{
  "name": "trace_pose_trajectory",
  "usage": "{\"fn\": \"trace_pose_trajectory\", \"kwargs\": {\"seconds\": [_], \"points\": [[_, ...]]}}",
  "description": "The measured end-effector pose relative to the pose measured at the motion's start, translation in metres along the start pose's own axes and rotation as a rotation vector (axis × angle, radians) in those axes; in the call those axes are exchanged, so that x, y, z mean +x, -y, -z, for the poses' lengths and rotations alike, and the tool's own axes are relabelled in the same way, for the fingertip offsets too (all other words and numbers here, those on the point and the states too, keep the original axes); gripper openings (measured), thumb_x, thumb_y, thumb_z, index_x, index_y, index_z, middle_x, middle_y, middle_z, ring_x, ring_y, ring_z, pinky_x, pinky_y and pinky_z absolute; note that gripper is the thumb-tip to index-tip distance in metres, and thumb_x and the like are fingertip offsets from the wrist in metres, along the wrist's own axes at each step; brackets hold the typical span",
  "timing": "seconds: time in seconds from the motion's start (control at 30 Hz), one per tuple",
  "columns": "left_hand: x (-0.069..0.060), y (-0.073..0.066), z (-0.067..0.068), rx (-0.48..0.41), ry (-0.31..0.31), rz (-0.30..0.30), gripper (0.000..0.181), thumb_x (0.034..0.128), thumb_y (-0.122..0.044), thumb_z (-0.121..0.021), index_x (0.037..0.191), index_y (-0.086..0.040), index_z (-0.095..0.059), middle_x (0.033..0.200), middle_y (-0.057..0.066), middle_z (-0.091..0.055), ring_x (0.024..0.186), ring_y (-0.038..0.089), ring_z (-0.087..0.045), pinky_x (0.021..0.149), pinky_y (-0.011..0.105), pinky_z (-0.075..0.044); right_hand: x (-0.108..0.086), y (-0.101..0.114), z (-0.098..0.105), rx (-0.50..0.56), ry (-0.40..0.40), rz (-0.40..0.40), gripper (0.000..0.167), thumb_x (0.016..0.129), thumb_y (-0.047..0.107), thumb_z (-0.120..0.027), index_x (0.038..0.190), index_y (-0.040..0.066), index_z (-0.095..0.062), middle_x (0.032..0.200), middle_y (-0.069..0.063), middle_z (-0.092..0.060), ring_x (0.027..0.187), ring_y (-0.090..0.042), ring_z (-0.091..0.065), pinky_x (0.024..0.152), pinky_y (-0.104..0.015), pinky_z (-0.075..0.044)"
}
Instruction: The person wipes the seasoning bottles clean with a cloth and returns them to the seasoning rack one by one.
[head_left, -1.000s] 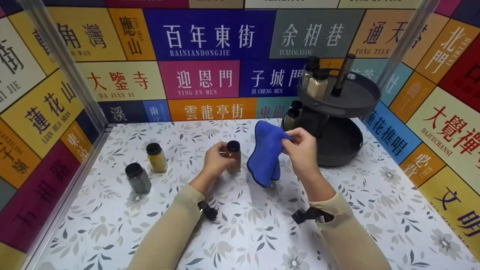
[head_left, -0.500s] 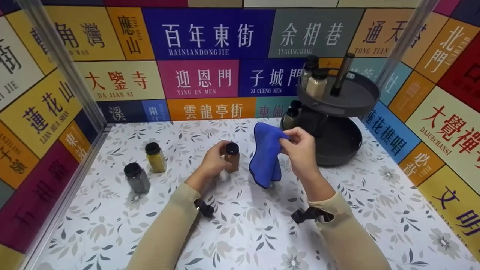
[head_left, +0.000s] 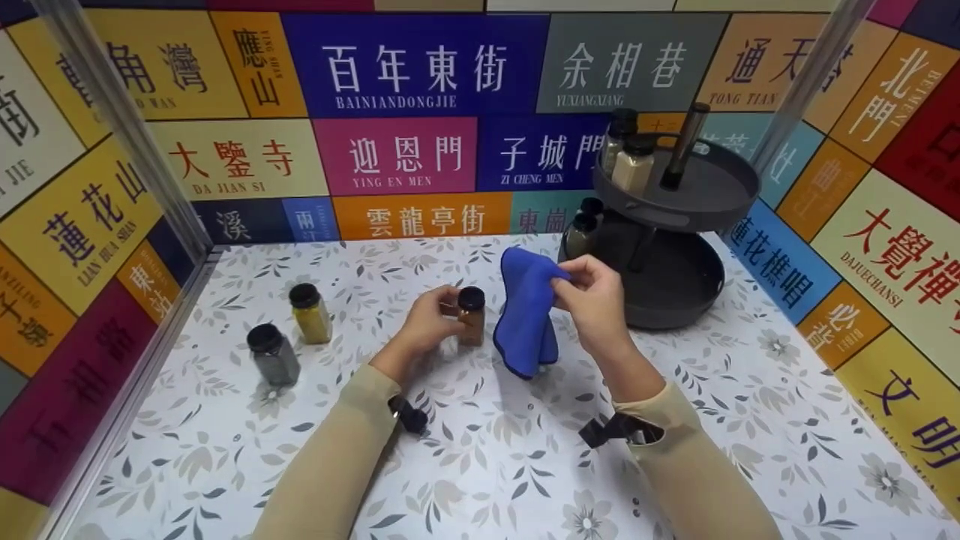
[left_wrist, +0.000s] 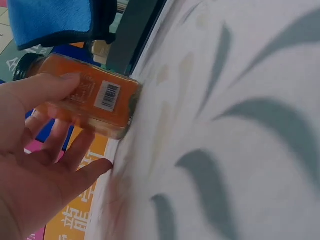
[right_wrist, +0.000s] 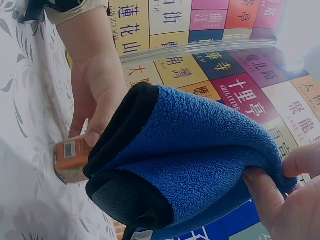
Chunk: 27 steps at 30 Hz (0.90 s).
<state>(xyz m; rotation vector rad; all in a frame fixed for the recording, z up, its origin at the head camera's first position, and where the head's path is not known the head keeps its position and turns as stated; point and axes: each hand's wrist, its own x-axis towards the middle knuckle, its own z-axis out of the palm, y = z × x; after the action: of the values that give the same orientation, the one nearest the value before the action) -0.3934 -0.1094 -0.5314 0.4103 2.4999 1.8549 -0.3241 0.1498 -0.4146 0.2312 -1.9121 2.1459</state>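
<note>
A square glass spice jar with a black lid and orange-brown contents stands upright near the middle of the table. My left hand grips it from the left; in the left wrist view the thumb lies across the jar's face, beside a barcode label. Just right of the jar, a blue cloth with dark edging hangs from my right hand, which pinches its upper corner. A small gap separates cloth and jar in the head view. In the right wrist view the folded cloth hides part of the jar.
Two more jars, one yellow and one grey, stand at the left. A dark two-tier round rack with several jars stands at the back right. Sign-patterned walls enclose the floral table.
Over the last half second the cloth and right hand have shifted slightly left, and the jar slightly right, narrowing the gap. Both hands keep their holds.
</note>
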Motion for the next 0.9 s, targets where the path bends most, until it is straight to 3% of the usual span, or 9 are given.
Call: {"fn": "trace_pose_trajectory", "kwargs": {"seconds": [0.13,0.23,0.4,0.5,0.63,0.77,0.9], "points": [[0.001,0.000,-0.003,-0.009,-0.046,0.005,0.041,0.0716,0.005,-0.081,0.111,0.000,-0.073,0.105,0.012,-0.074,0.101,0.027,-0.073,0.093,0.034,-0.059,0.001,0.000,-0.001,-0.018,0.004,0.000,0.015,0.091,-0.018,-0.063,0.103,-0.009,-0.065,0.088,-0.005,-0.070,0.075,-0.013,-0.071,0.068,-0.028,-0.065],[0.002,-0.006,-0.006,-0.065,-0.093,-0.003,0.038,0.0704,0.005,-0.081,0.107,-0.002,-0.075,0.098,0.007,-0.073,0.093,0.020,-0.069,0.087,0.029,-0.057,0.001,-0.002,-0.001,-0.014,-0.006,0.006,0.015,0.091,-0.018,-0.063,0.103,-0.010,-0.065,0.090,-0.006,-0.071,0.076,-0.013,-0.072,0.068,-0.028,-0.065],[-0.004,-0.031,-0.011,-0.172,-0.143,-0.102,0.032,0.0747,-0.002,-0.086,0.103,-0.003,-0.072,0.090,0.000,-0.064,0.089,0.016,-0.064,0.085,0.028,-0.053,0.001,-0.008,-0.002,-0.030,-0.032,0.036,0.015,0.092,-0.015,-0.066,0.106,-0.010,-0.067,0.092,-0.005,-0.073,0.078,-0.012,-0.072,0.069,-0.026,-0.064],[-0.011,-0.050,-0.013,-0.229,-0.128,-0.175,0.031,0.0786,-0.004,-0.086,0.105,-0.003,-0.071,0.090,0.000,-0.064,0.090,0.017,-0.064,0.088,0.030,-0.052,0.000,-0.011,-0.004,-0.076,-0.037,0.077,0.015,0.093,-0.012,-0.069,0.107,-0.009,-0.069,0.094,-0.005,-0.075,0.080,-0.010,-0.073,0.069,-0.024,-0.063],[-0.022,-0.072,-0.019,-0.267,-0.072,-0.214,0.036,0.0821,-0.008,-0.086,0.115,-0.004,-0.073,0.097,0.002,-0.071,0.095,0.017,-0.066,0.095,0.033,-0.054,-0.003,-0.013,-0.008,-0.116,-0.022,0.127,0.015,0.093,-0.010,-0.071,0.108,-0.008,-0.072,0.099,-0.010,-0.077,0.086,-0.010,-0.076,0.072,-0.024,-0.064],[-0.030,-0.085,-0.024,-0.216,-0.035,-0.213,0.039,0.0844,-0.014,-0.087,0.120,-0.005,-0.074,0.102,0.007,-0.074,0.096,0.018,-0.068,0.095,0.034,-0.056,-0.006,-0.014,-0.011,-0.132,-0.010,0.189,0.015,0.094,-0.007,-0.072,0.110,-0.007,-0.073,0.105,-0.017,-0.078,0.093,-0.012,-0.078,0.078,-0.027,-0.065],[-0.036,-0.094,-0.024,-0.158,-0.045,-0.196,0.039,0.0848,-0.017,-0.088,0.121,-0.007,-0.075,0.105,0.010,-0.076,0.097,0.018,-0.070,0.094,0.036,-0.059,-0.011,-0.013,-0.013,-0.169,0.004,0.286,0.018,0.094,-0.005,-0.074,0.112,-0.005,-0.076,0.108,-0.021,-0.077,0.099,-0.011,-0.078,0.081,-0.026,-0.065]]}}
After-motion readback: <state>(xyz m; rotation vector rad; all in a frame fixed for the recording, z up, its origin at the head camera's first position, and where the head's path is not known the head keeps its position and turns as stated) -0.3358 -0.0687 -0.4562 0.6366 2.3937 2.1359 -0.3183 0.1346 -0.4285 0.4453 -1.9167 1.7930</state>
